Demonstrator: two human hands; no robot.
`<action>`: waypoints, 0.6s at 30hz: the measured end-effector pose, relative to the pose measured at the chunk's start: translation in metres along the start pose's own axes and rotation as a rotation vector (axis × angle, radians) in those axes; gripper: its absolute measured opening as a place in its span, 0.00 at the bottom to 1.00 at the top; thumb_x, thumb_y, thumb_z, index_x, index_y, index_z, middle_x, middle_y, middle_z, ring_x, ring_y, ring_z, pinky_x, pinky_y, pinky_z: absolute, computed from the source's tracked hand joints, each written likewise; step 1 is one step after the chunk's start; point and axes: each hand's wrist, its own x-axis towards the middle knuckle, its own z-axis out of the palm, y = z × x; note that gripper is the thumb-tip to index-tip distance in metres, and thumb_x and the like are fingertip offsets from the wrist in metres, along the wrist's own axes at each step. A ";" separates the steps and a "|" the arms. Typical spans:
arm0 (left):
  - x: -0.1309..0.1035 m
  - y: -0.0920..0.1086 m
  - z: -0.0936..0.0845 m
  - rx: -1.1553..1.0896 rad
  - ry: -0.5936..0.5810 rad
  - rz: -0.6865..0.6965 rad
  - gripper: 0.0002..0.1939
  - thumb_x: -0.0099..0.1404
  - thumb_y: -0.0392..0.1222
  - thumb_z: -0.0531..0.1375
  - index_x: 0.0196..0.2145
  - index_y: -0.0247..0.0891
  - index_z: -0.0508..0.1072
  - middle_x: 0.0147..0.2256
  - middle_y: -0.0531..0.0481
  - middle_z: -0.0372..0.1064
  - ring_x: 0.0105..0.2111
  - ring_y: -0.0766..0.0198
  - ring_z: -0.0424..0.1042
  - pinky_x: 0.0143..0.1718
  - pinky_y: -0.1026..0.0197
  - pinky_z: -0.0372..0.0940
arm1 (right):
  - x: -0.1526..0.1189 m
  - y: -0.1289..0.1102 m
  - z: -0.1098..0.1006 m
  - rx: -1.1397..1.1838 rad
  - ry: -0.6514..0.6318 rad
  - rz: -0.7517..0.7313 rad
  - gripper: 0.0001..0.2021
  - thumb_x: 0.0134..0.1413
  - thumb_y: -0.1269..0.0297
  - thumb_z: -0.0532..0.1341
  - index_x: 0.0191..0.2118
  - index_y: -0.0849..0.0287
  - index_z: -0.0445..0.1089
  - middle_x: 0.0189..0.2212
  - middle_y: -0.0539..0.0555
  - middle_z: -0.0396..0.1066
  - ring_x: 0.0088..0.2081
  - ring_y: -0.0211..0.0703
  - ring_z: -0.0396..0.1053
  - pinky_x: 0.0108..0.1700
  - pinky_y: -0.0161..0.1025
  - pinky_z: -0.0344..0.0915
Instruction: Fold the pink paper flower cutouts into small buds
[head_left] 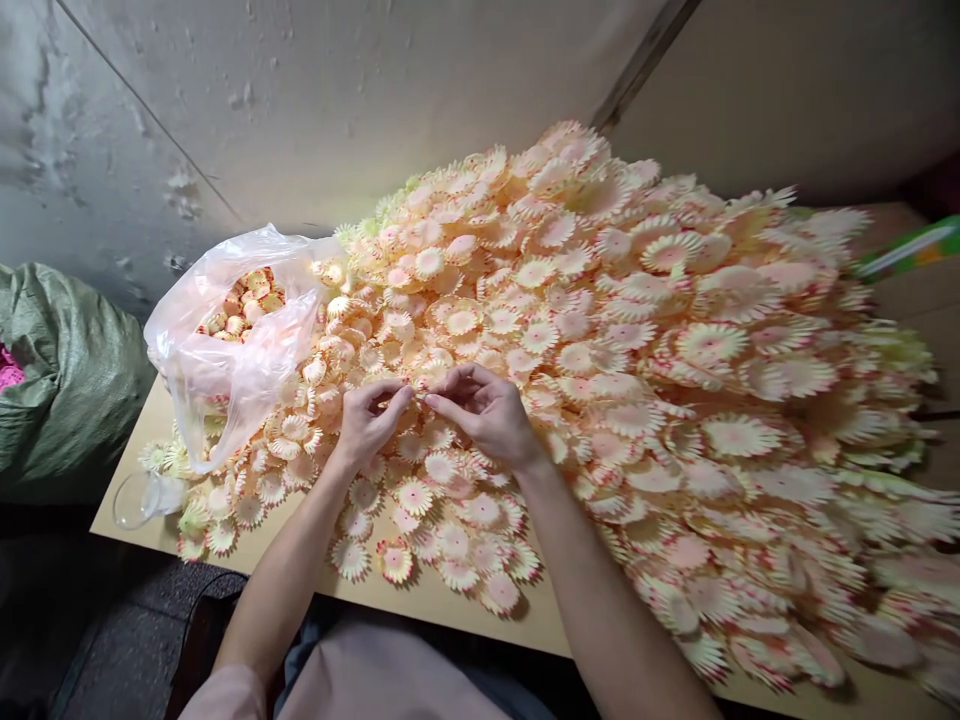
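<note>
My left hand (373, 418) and my right hand (487, 412) meet over the front middle of a large heap of artificial flower petal pieces (536, 335). These are round, cream to pale pink, with notched rims tipped in red. Thumb and forefinger of each hand are pinched together around a small petal piece (420, 388), partly covered by the fingertips. Its exact shape is too small to make out. Several loose petal pieces (480, 510) lie flat on the table (420, 605) below my wrists, one with a deeper red rim.
Left of the heap stands a clear plastic bag (259, 390) holding smaller yellow-red flower pieces (251, 300). A clear plastic cup (146, 498) lies near the table's left edge. Beyond are a green woven sack (82, 370) and a stained wall (337, 90) behind.
</note>
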 end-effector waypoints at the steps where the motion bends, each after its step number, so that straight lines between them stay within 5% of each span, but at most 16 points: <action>1: 0.001 -0.002 -0.001 -0.042 0.015 -0.042 0.16 0.60 0.52 0.63 0.30 0.35 0.76 0.27 0.49 0.73 0.26 0.67 0.70 0.29 0.64 0.68 | 0.000 -0.002 0.000 0.033 -0.002 0.002 0.15 0.42 0.61 0.73 0.32 0.55 0.66 0.30 0.50 0.74 0.33 0.39 0.73 0.40 0.39 0.73; 6: 0.003 -0.007 -0.005 -0.180 0.058 -0.151 0.18 0.58 0.55 0.64 0.30 0.35 0.76 0.27 0.50 0.72 0.26 0.68 0.70 0.29 0.66 0.69 | 0.004 -0.008 -0.002 0.091 0.035 -0.019 0.17 0.40 0.61 0.74 0.31 0.55 0.64 0.29 0.49 0.76 0.32 0.39 0.74 0.40 0.39 0.73; 12: 0.003 -0.006 -0.003 -0.027 -0.073 0.007 0.12 0.56 0.48 0.67 0.31 0.35 0.78 0.31 0.47 0.75 0.29 0.65 0.72 0.30 0.65 0.67 | 0.004 -0.005 0.001 0.022 -0.026 -0.011 0.15 0.42 0.60 0.72 0.30 0.56 0.66 0.28 0.50 0.74 0.31 0.38 0.73 0.36 0.37 0.72; 18: 0.005 -0.009 -0.005 -0.013 -0.055 0.033 0.12 0.59 0.48 0.65 0.32 0.35 0.79 0.34 0.45 0.76 0.34 0.62 0.74 0.35 0.63 0.69 | 0.003 -0.002 0.004 -0.044 -0.026 -0.025 0.13 0.46 0.59 0.70 0.30 0.57 0.65 0.29 0.50 0.73 0.32 0.39 0.72 0.37 0.38 0.71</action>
